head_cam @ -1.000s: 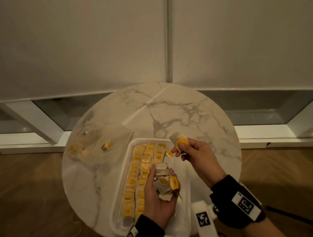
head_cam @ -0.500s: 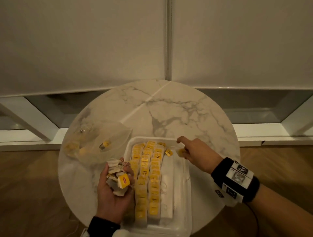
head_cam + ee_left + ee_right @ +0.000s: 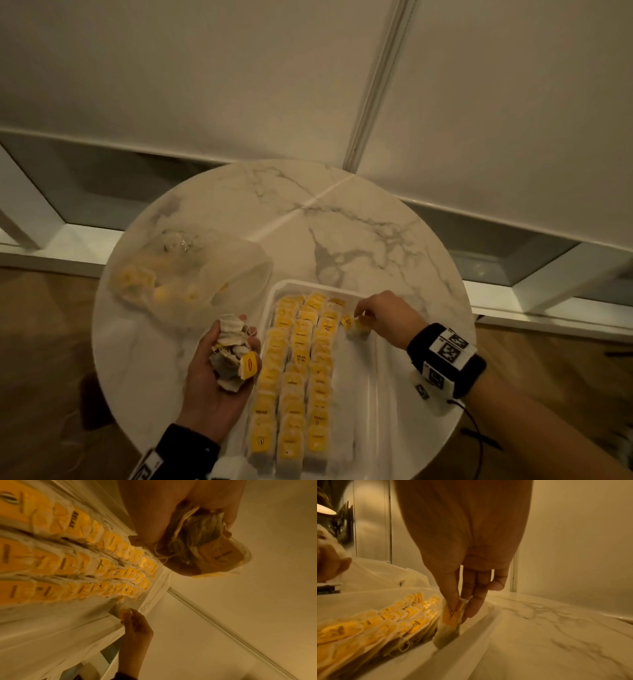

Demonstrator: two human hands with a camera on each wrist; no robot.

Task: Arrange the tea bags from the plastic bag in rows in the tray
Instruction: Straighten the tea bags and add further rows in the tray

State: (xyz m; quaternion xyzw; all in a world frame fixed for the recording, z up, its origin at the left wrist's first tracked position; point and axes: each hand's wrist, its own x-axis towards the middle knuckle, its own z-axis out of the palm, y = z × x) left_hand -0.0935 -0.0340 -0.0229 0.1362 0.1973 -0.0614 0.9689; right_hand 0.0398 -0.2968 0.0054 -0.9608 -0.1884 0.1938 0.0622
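A white tray on the round marble table holds three rows of tea bags with yellow tags. At the tray's far end, right of the third row, my right hand pinches a single tea bag between thumb and fingers, its lower end on the tray floor. My left hand, palm up over the table left of the tray, grips a bunch of tea bags. The clear plastic bag lies at the table's left with more tea bags inside.
The marble table stands against a white wall and window ledge. The tray's right part has no tea bags. Wooden floor shows beyond the table's round edge on both sides.
My left hand moved with its bunch from over the tray to the table at the tray's left. My right hand lowered the single tea bag from above into the tray's far end.
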